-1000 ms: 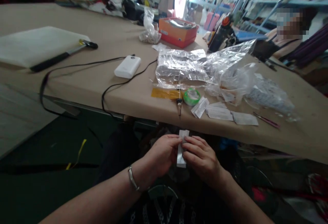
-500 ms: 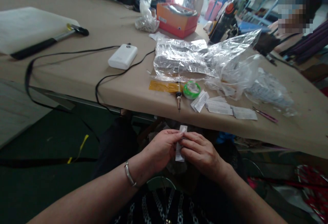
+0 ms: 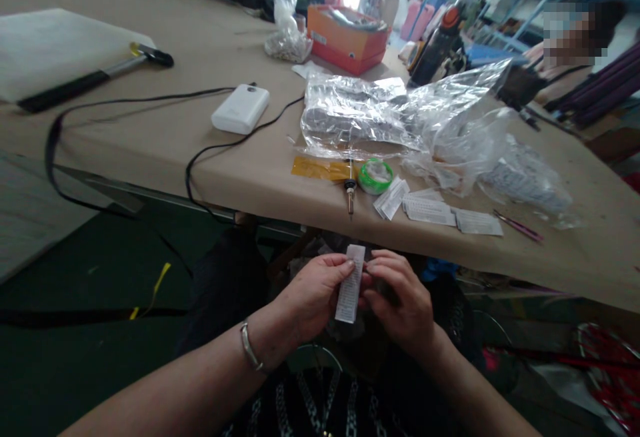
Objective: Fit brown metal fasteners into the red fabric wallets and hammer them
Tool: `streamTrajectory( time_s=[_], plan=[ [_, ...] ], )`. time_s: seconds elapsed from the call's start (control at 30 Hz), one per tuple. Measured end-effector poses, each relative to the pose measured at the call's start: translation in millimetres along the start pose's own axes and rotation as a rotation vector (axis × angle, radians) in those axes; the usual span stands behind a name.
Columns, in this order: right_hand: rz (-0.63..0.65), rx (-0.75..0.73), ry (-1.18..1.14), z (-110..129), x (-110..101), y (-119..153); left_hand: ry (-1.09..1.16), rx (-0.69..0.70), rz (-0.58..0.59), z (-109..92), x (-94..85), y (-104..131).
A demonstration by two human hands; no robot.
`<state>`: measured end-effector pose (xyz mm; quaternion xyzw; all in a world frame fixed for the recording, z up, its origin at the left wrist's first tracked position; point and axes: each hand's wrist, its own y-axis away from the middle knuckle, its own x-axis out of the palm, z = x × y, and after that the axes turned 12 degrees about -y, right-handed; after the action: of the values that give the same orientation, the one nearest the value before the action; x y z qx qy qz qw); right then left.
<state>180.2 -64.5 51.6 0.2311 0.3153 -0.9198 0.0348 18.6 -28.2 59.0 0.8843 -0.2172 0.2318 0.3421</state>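
My left hand (image 3: 317,290) pinches a narrow white printed label (image 3: 350,287) between thumb and fingers, just below the table's front edge. The label stands nearly upright with small lines of print facing me. Beside its right edge is my right hand (image 3: 403,293), fingers curved and thumb apart, with nothing visible in it. Its fingertips come close to my left fingers; contact is hard to make out. On the table edge lie a fanned stack of labels (image 3: 391,198), more labels (image 3: 430,210) and another label pile (image 3: 479,221). A pen-like tool with a metal tip (image 3: 351,197) points toward me.
Near the tool are a green-rimmed round container (image 3: 375,177), amber film (image 3: 320,168) and tweezers (image 3: 517,225). Clear plastic bags (image 3: 360,113) lie behind. A white power bank (image 3: 241,110) with a black cable, a cutter (image 3: 95,83) and an orange box (image 3: 347,40) are farther off. Another person sits at right.
My right hand has let go of the label and shifted slightly right, its fingers parting. The label, still in my left hand, now shows more of its printed face.
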Motion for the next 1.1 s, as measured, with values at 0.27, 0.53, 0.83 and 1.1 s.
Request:
streamTrajectory(
  time_s=[0.27, 0.53, 0.83, 1.1],
  plan=[
    [-0.131, 0.809, -0.645, -8.8, 12.8, -12.7, -0.137, -0.045, 0.064, 4.9, 2.5, 7.5],
    [-0.185, 0.901, -0.78, 2.9, 27.4, -7.5, -0.165, -0.143, 0.212, 7.7, -10.1, 8.2],
    [0.034, 0.873, -1.097, -9.2, 20.9, -8.1, -0.201, -0.145, 0.31, 2.0, -12.6, 10.9],
    [0.291, 0.914, -1.372, -13.3, 20.4, -9.8, -0.292, -0.144, 0.366, 6.8, -8.4, 14.3]
  ],
)
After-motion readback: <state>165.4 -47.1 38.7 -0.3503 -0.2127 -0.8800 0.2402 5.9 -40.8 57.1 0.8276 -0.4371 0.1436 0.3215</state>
